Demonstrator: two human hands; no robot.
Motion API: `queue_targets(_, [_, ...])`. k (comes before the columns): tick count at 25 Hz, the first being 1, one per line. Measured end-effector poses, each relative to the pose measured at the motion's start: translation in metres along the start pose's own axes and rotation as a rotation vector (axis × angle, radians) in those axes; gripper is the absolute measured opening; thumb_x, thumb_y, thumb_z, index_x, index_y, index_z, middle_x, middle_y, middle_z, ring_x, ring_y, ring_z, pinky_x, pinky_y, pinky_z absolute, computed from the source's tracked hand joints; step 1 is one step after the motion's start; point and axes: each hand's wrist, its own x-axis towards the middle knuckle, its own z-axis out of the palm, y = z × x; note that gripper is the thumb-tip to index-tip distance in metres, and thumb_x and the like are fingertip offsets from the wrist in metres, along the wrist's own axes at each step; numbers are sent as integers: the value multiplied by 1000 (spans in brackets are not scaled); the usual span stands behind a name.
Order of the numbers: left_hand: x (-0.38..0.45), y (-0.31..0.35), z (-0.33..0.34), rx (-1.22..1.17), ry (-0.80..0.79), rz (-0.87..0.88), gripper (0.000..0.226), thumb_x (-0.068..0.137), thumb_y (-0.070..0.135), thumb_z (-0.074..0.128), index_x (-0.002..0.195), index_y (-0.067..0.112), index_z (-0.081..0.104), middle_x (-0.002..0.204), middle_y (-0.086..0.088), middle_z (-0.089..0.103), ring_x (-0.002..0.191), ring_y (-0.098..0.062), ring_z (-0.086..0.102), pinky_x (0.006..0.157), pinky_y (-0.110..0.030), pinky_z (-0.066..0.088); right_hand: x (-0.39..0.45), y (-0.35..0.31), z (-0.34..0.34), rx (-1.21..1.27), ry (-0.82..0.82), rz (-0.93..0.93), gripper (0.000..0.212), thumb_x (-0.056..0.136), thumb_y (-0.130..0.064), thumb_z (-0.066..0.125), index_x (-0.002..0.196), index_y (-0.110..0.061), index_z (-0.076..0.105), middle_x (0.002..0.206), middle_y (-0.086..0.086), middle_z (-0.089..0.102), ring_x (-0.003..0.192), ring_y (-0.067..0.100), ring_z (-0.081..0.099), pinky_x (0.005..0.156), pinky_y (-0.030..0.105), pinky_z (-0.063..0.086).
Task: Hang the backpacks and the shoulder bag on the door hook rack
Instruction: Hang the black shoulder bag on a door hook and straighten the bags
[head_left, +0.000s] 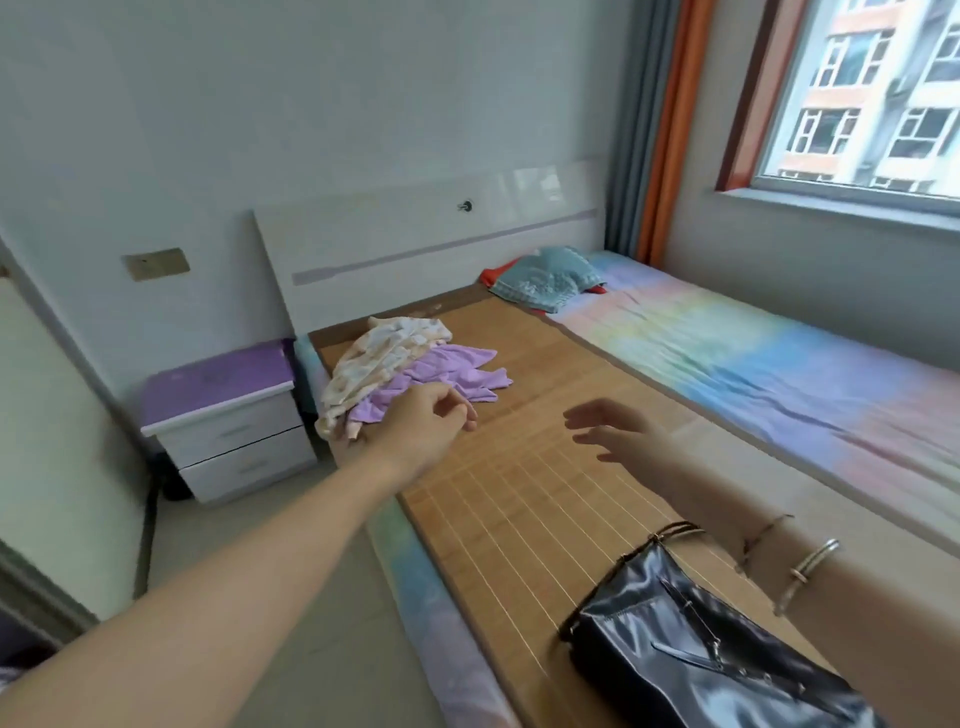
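Note:
A shiny black shoulder bag (696, 654) lies on the bamboo mat (519, 499) at the near edge of the bed, its thin strap at its far end. My left hand (431, 421) hovers over the mat beside a pile of clothes, fingers loosely curled and holding nothing. My right hand (618, 434) floats above the mat with fingers spread, well beyond the bag and not touching it. Bracelets sit on my right wrist. No backpack and no door hook rack is in view.
A cream and purple pile of clothes (400, 364) lies near the white headboard (431, 254). A blue pillow (550, 280) rests on the pastel sheet (753, 353). A purple-topped nightstand (228, 415) stands left of the bed. Window and curtains at right.

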Motion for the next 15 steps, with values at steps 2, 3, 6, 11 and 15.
queue_targets(2, [50, -9, 38, -4, -131, 27, 27, 89, 9, 50, 68, 22, 60, 73, 6, 69, 94, -24, 68, 89, -39, 52, 24, 34, -16, -12, 92, 74, 30, 89, -1, 43, 103, -21, 60, 113, 3, 64, 99, 15, 61, 72, 21, 45])
queue_targets(3, [72, -11, 55, -14, -193, 48, 27, 89, 8, 50, 67, 22, 60, 72, 7, 68, 94, -26, 68, 89, -41, 52, 34, 48, -24, -2, 142, 110, 30, 88, -1, 44, 103, -22, 61, 111, 1, 65, 98, 14, 62, 72, 20, 45])
queue_targets(6, [130, -20, 109, -22, -385, 88, 27, 87, 8, 49, 67, 22, 60, 73, 5, 70, 89, -33, 68, 86, -49, 53, 54, 85, -43, 29, 274, 247, 29, 88, -3, 44, 103, -23, 60, 111, 1, 64, 97, 12, 62, 74, 23, 45])
queue_targets(11, [184, -24, 202, -18, -666, 126, 22, 90, 14, 50, 74, 21, 64, 79, 2, 72, 86, -23, 69, 79, -40, 56, 55, 147, -69, 34, 446, 461, 29, 90, -3, 43, 111, -13, 60, 113, 4, 65, 103, 18, 61, 80, 25, 47])
queue_targets(15, [181, -37, 274, 27, -826, 123, 19, 92, 15, 49, 82, 19, 65, 85, 3, 72, 87, -15, 67, 73, -24, 52, 31, 204, -82, 42, 536, 601, 27, 90, -4, 43, 107, -15, 60, 111, 4, 66, 105, 19, 62, 76, 23, 46])
